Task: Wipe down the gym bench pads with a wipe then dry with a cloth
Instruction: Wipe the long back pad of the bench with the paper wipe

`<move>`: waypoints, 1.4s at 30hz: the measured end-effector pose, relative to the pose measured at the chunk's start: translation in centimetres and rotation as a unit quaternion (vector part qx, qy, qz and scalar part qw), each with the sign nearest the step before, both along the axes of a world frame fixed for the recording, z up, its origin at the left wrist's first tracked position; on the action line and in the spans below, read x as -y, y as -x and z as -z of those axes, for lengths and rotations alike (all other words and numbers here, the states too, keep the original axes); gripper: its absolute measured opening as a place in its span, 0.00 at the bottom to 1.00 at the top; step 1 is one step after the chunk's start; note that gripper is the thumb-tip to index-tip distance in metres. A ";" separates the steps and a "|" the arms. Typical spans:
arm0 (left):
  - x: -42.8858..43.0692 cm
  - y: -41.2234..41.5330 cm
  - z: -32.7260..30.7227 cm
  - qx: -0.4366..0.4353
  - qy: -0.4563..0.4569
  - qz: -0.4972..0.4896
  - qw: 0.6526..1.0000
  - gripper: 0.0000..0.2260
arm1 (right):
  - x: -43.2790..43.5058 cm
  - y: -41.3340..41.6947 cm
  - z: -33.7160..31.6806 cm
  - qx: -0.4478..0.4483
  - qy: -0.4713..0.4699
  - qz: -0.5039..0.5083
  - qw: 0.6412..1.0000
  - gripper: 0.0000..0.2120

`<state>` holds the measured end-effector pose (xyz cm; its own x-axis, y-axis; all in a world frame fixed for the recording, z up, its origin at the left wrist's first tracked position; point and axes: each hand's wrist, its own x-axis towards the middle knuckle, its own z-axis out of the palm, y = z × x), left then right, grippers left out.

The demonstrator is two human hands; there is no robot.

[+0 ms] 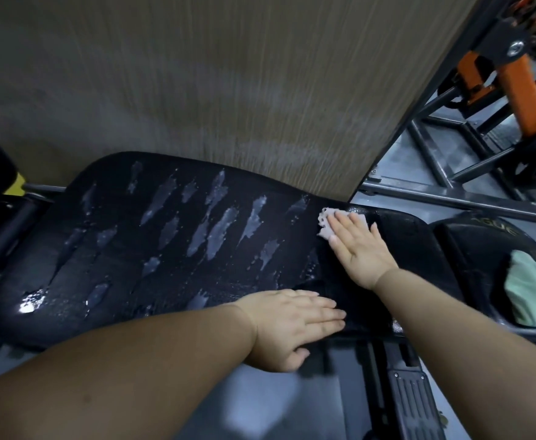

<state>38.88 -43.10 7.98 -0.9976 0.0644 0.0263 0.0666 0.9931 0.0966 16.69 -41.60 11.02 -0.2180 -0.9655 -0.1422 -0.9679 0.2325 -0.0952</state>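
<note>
There are 2 black pads in sight: a long pad [117, 249] across the middle and a smaller pad [470, 249] at its right end. The long one is streaked all over with pale wet smears and shines at its near left corner. 1 white wipe [326, 221], crumpled and ragged at the edge, lies at the far edge of the long pad, close to the wood-grain wall [197, 90]. The right hand [358, 246] presses it flat with straight fingers. The left hand [292, 322] rests spread on the near edge, holding nothing. 1 pale green cloth [530, 290] lies bunched on the smaller pad. An orange machine frame [520, 90] stands behind.
</note>
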 end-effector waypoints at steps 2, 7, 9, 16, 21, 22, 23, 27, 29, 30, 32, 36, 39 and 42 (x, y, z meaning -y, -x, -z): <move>-0.1 -0.1 0.0 0.005 0.007 -0.002 1.000 0.30 | 2.0 0.5 0.0 0.000 0.003 0.021 1.000 0.25; 0.1 -0.1 0.0 -0.026 -0.019 0.003 0.999 0.31 | 4.8 1.0 0.1 -0.007 -0.002 0.069 0.998 0.27; 0.1 -0.1 -0.2 -0.014 -0.024 0.000 1.000 0.30 | 4.3 0.3 0.1 -0.006 -0.005 0.078 0.997 0.27; -0.8 -0.7 -1.1 -0.003 0.007 -0.014 1.000 0.26 | -2.7 -3.5 0.1 -0.012 -0.007 0.067 0.998 0.27; -1.7 -2.1 -1.7 0.034 0.015 -0.043 0.998 0.27 | -7.2 -6.3 0.0 -0.008 -0.032 0.072 0.997 0.39; -1.7 -2.8 -1.8 0.038 0.017 -0.039 0.998 0.28 | -8.0 -6.9 0.0 -0.005 -0.030 0.069 0.997 0.43; -1.5 -3.5 -1.7 0.039 0.014 -0.030 0.999 0.28 | -8.7 -7.5 0.0 -0.004 -0.029 0.065 0.997 0.47; -0.5 -6.2 -2.3 0.023 0.013 -0.047 0.999 0.30 | -11.6 -9.9 0.4 -0.010 -0.036 0.026 0.999 0.55; 0.3 -6.6 -2.7 -0.001 0.013 -0.106 0.994 0.32 | -12.3 -10.8 0.6 0.011 -0.032 0.014 0.999 0.52; 0.7 -6.6 -2.9 0.003 0.017 -0.136 0.991 0.34 | -12.3 -11.1 0.6 0.021 -0.033 0.010 0.999 0.51; 1.4 -6.6 -2.8 0.022 0.027 -0.181 0.983 0.39 | -12.2 -11.6 0.6 0.020 -0.042 -0.002 0.999 0.49; 1.9 -6.3 -2.4 0.019 0.021 -0.180 0.983 0.39 | -11.0 -11.6 0.4 0.005 -0.055 -0.021 0.998 0.47; 2.1 -6.4 -2.1 0.000 -0.010 -0.158 0.987 0.35 | -9.1 -10.9 0.4 0.007 -0.048 -0.026 0.998 0.49; 2.3 -6.5 -2.0 -0.012 -0.037 -0.159 0.987 0.32 | -6.5 -9.8 0.1 0.009 -0.045 -0.031 0.998 0.53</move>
